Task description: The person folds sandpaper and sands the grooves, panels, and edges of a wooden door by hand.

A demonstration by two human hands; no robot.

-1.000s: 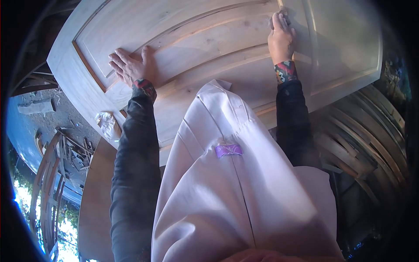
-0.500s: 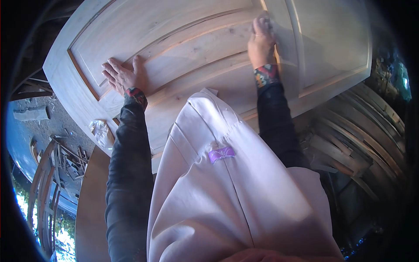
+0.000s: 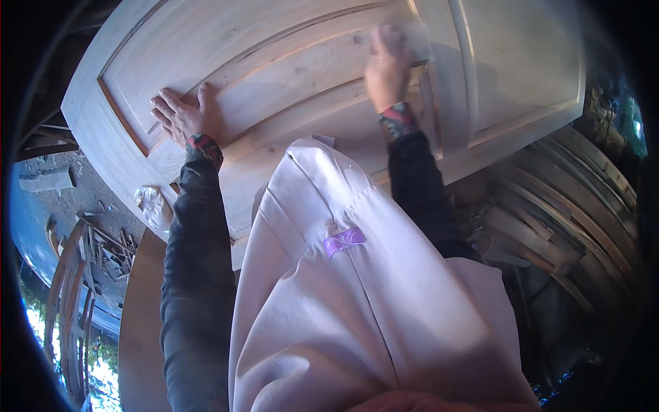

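Note:
A pale, unpainted wooden panel door [image 3: 185, 62] with raised panels and moulded edges lies across the upper part of the view. My left hand [image 3: 181, 119] rests flat on its left side, fingers spread, holding nothing. Over the rail between the panels, my right hand [image 3: 386, 74] is curled against the wood and smeared by motion. Its fingers look closed, but whatever is in them cannot be made out. A crumpled whitish plastic bag [image 3: 154, 208] sits at the door's lower left edge, beside my left forearm.
Curved wooden strips [image 3: 549, 213] are stacked at the right, below the door. Wood scraps [image 3: 106, 240] and a loose board [image 3: 48, 180] lie on the ground at left. A brown panel [image 3: 141, 316] stands near my left arm. My pale apron [image 3: 322, 295] fills the lower middle.
My right hand has moved left along the door. My left hand stays flat on the wood, and the whole view has shifted slightly.

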